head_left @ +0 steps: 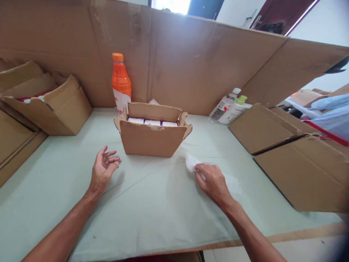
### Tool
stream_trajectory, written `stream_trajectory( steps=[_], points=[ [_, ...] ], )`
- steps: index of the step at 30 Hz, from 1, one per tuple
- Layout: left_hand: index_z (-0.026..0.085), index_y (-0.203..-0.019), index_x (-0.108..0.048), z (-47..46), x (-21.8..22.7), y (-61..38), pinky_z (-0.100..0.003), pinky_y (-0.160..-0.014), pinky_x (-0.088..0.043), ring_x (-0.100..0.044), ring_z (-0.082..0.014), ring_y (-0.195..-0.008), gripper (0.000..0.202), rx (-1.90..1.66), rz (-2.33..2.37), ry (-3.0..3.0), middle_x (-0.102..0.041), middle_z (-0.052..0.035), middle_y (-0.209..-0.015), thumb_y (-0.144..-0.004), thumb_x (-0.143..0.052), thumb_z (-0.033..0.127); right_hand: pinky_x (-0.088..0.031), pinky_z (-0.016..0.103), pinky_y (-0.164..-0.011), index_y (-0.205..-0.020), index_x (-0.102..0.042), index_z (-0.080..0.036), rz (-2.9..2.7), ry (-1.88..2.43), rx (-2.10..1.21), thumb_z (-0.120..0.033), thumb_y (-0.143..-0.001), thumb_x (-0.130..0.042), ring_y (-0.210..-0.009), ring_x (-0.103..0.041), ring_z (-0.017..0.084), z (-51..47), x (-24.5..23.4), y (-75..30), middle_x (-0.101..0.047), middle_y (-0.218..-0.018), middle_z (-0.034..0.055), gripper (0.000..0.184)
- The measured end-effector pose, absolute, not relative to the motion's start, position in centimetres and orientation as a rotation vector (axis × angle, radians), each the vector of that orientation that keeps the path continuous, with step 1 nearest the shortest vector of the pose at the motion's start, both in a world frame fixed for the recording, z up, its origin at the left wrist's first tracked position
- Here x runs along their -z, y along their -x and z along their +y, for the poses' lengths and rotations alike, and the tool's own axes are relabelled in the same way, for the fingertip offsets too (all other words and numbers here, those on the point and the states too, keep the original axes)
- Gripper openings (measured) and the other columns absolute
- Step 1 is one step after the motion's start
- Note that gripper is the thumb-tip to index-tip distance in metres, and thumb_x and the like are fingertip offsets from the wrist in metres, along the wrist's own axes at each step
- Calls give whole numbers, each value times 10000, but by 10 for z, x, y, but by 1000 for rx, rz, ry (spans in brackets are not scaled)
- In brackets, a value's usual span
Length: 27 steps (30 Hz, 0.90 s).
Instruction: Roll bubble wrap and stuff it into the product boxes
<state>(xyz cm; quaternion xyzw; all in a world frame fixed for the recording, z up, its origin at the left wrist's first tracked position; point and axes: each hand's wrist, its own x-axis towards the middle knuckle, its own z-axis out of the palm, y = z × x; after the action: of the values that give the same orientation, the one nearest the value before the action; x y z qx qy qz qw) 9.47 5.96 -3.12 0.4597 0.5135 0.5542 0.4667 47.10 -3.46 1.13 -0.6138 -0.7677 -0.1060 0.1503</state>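
Observation:
An open cardboard box (149, 140) stands on the pale green table cover (152, 211), its flaps raised. White-topped packs with purple edges (152, 122) sit in a row inside it. To the near left of the box, my left hand (103, 167) hovers with fingers apart and nothing in them. My right hand (211, 180), at the near right, pinches a crumpled white tissue (191, 162). Whether the tissue touches the table I cannot tell.
Behind the box rises an orange bottle (121, 83) against a cardboard wall (207, 65). A clear bottle (225, 105) and a white bottle with a green cap (237, 111) lean there. More cardboard boxes flank the table, left (65, 109) and right (305, 171).

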Motion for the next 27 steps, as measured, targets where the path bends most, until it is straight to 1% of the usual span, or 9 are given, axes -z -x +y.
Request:
stream_trajectory(
  steps=[4, 7, 9, 11, 13, 16, 19, 23, 27],
  points=[
    [157, -1426, -428, 54, 22, -92, -427, -894, -524, -661, -256, -1052, 784, -1533, 1385, -1254, -586, -174, -1298, -719, -734, 301, -405, 349, -795, -985, -631, -192, -2288, 1346, 40, -100, -931, -502, -848, -641, 196, -76, -16, -395, -747, -964, 56, 167],
    [198, -1401, -490, 30, 0, -92, -426, -988, -488, -628, -251, -1157, 623, -1657, 1425, -1492, -602, -137, -1324, -809, -680, 244, -415, 368, -809, -1118, -623, -189, -2355, 1138, -143, -219, -980, -551, -910, -651, 203, -82, -23, -348, -740, -1079, 84, 158],
    [230, -1340, -562, 6, -17, -93, -410, -1016, -478, -623, -232, -1164, 475, -1569, 1410, -1730, -640, -92, -1285, -870, -630, 200, -425, 377, -823, -1162, -618, -190, -2342, 1083, -182, -260, -990, -565, -951, -654, 208, -79, -27, -335, -729, -1139, 97, 193],
    [239, -1264, -619, -16, -29, -97, -389, -1006, -486, -630, -217, -1133, 375, -1360, 1292, -2021, -679, -66, -1211, -901, -583, 149, -437, 377, -829, -1148, -630, -191, -2280, 1125, -169, -217, -988, -559, -971, -655, 209, -76, -28, -336, -728, -1153, 95, 177],
    [233, -1225, -636, -31, -31, -105, -381, -991, -493, -625, -215, -1122, 362, -1150, 1095, -2260, -693, -63, -1175, -905, -538, 94, -451, 377, -830, -1135, -644, -190, -2242, 1200, -151, -165, -973, -555, -985, -654, 216, -72, -23, -340, -727, -1161, 94, 186],
    [205, -1192, -640, -34, -19, -122, -403, -964, -496, -613, -235, -1106, 372, -859, 932, -2448, -694, -81, -1166, -884, -500, 49, -475, 394, -829, -1135, -664, -185, -2324, 1274, -158, -141, -943, -565, -1012, -651, 242, -70, -11, -341, -709, -1218, 113, 220],
    [188, -1057, -682, -27, 0, -136, -434, -873, -505, -615, -270, -1021, 260, -573, 964, -2546, -706, -95, -1092, -880, -522, 83, -487, 431, -878, -1171, -673, -183, -2451, 1295, -199, -165, -935, -579, -1119, -635, 274, -74, 1, -349, -669, -1312, 134, 255],
    [211, -1006, -705, -20, 13, -137, -456, -859, -493, -614, -290, -1022, 216, -523, 980, -2523, -705, -100, -1103, -867, -560, 132, -466, 469, -955, -1182, -688, -201, -2350, 1441, -154, -225, -984, -522, -1199, -624, 269, -99, 12, -396, -664, -1338, 132, 260],
    [240, -1039, -706, -19, 13, -129, -455, -912, -494, -632, -278, -1048, 264, -688, 954, -2352, -704, -87, -1123, -847, -550, 146, -480, 459, -929, -1029, -729, -211, -2043, 1728, 11, -285, -985, -498, -1106, -672, 269, -123, 14, -453, -743, -1174, 104, 246]
  ],
)
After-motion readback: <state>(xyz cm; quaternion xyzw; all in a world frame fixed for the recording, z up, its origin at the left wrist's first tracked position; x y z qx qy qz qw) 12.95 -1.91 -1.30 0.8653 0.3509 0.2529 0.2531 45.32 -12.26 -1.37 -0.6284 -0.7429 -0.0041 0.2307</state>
